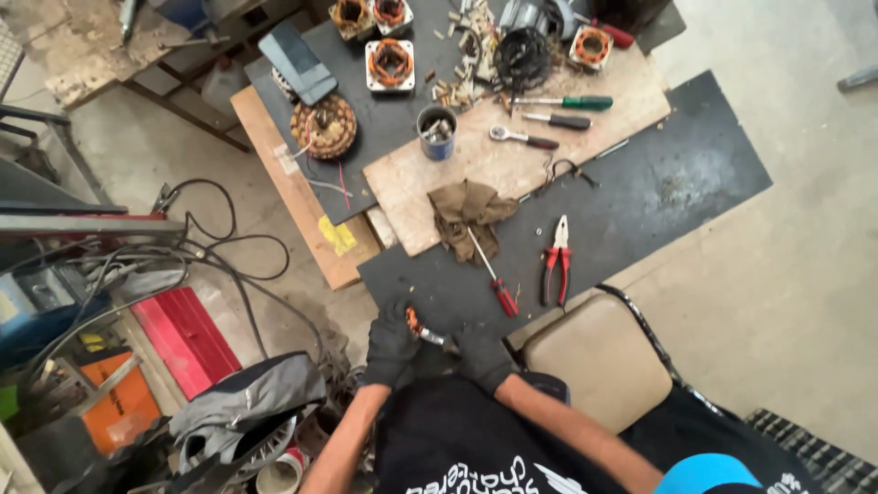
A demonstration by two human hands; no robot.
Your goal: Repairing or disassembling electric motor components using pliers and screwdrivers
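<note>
Head view, from above: at far left, on the floor, a tangle of black cables [197, 252] runs past a flat red panel [186, 340] and an orange box [117, 409], with a grey jacket [247, 401] bunched just below them. Next comes the low desk [677, 183], built of a wooden plank, a black mat and a pale board laid over one another. On its left part lie a round copper-wound coil [324, 126] and, further up, a square stator with orange windings [390, 64]. A blue tin holding small parts [436, 133] stands at the pale board's edge. Near the desk's front edge, both hands wear black gloves: the left hand [391, 344] is clenched around a small orange-and-metal part [422, 329], and the right hand [483, 355] closes on the same part from the other side, so the piece sits between them, close to the body and just below the mat's edge. Just above the hands, a brown rag [468, 215] lies crumpled, with a red-handled screwdriver [494, 279] pointing out from under it. Right of that rest red-handled pliers [555, 265], jaws slightly apart. Higher up lie a ratchet wrench [521, 137] and a green-handled screwdriver [562, 102]. A beige padded stool [599, 361] stands at lower right, beside the person.
</note>
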